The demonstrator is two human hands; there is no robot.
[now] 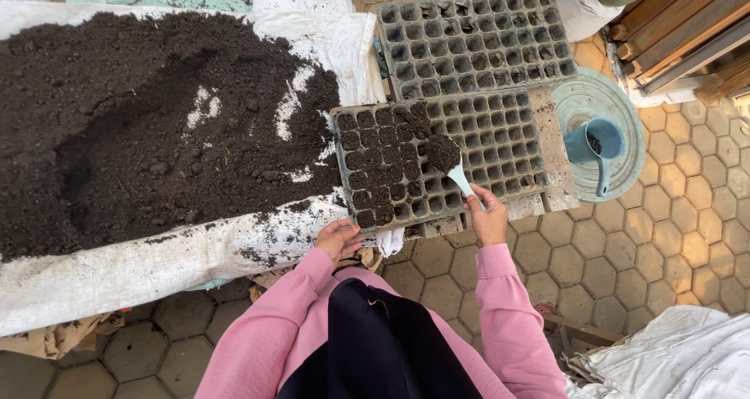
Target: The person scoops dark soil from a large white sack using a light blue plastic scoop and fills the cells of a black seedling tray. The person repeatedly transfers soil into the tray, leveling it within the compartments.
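A grey seedling tray (500, 137) lies in front of me, its left third filled with dark soil and the rest of its cells bare. My right hand (488, 218) grips the handle of a light blue scoop (459, 178), whose bowl holds a heap of soil over the tray's middle. At the near left corner of the tray my left hand (337, 239) rests with fingers curled on the edge. Both arms wear pink sleeves.
A big pile of dark soil (148, 125) spreads over white sacking (117, 270) at the left. A second tray with bare cells (473, 35) lies behind. A teal dipper (598, 143) sits on a round lid (601, 98) at the right. Hexagonal pavers, wooden planks and white sacks surround.
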